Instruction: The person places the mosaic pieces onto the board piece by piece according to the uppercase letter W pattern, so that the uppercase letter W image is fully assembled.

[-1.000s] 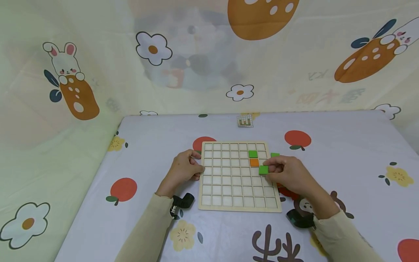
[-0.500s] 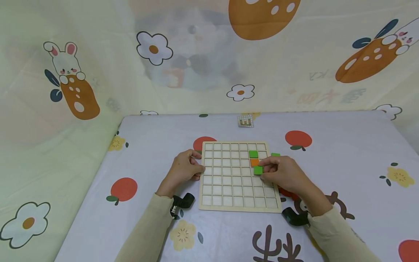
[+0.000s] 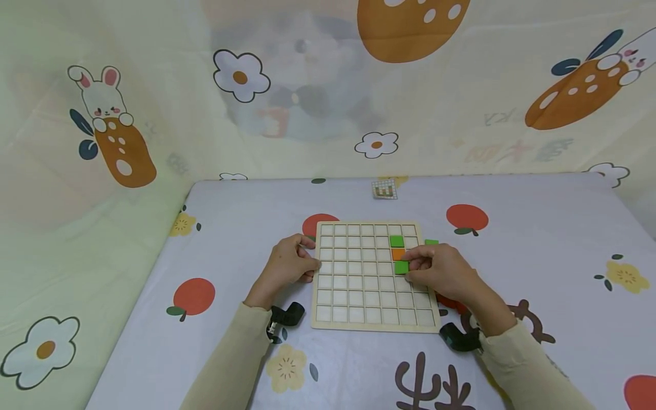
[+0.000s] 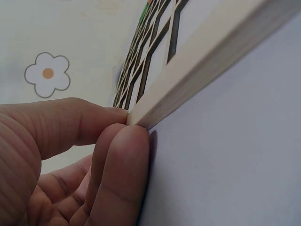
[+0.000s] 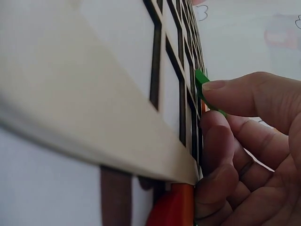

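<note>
A wooden grid board (image 3: 355, 314) lies on the table. My left hand (image 3: 289, 262) holds its left edge between thumb and finger; in the left wrist view a fingertip (image 4: 129, 150) touches the board's rim (image 4: 188, 70). My right hand (image 3: 446, 273) pinches a green square tile (image 3: 401, 267) over a cell just below an orange tile (image 3: 397, 254). Another green tile (image 3: 397, 241) sits in the cell above the orange one. Seen from the right wrist, the pinched green tile (image 5: 201, 79) is tilted, thumb on one face.
Beyond the board's right edge lies another green tile (image 3: 431, 242), partly behind the right hand. An orange piece (image 5: 187, 200) shows beside the board under that hand. A small patterned grid card (image 3: 384, 189) lies at the table's back, before a printed cloth wall (image 3: 307, 154).
My right hand has moved left with the green tile, from the column right of the orange tile to directly below it. The left hand stays at the board's edge.
</note>
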`<state>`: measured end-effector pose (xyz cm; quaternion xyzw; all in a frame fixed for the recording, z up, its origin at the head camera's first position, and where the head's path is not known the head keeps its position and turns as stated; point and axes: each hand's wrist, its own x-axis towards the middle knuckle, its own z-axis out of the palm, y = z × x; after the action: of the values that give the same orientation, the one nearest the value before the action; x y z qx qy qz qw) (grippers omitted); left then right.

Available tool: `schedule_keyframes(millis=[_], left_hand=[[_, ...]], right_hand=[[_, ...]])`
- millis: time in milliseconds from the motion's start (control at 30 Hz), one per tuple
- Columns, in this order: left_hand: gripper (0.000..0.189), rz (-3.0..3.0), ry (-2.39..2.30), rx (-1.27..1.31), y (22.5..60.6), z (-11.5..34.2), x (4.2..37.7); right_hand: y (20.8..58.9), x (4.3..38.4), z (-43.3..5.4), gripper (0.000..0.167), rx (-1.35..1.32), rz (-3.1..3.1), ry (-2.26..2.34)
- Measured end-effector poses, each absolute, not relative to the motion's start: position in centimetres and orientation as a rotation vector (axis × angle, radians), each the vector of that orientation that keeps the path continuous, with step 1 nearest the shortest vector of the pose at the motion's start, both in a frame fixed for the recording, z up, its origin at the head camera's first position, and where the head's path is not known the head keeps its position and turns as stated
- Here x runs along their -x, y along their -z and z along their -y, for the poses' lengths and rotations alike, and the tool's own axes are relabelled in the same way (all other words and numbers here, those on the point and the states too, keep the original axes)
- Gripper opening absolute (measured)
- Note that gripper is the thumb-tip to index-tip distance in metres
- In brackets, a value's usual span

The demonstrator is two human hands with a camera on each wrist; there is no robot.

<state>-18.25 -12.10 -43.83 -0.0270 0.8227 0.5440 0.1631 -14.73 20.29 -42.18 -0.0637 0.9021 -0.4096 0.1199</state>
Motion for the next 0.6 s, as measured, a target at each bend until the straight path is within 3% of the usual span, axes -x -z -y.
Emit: schedule_keyframes(millis=[600], left_hand=[[0.036,-2.363,-1.533,0.075,43.63,11.93,18.17]], right_hand=[[42.12,14.69,-20.03,0.029,0.198,-2.631,1.193]])
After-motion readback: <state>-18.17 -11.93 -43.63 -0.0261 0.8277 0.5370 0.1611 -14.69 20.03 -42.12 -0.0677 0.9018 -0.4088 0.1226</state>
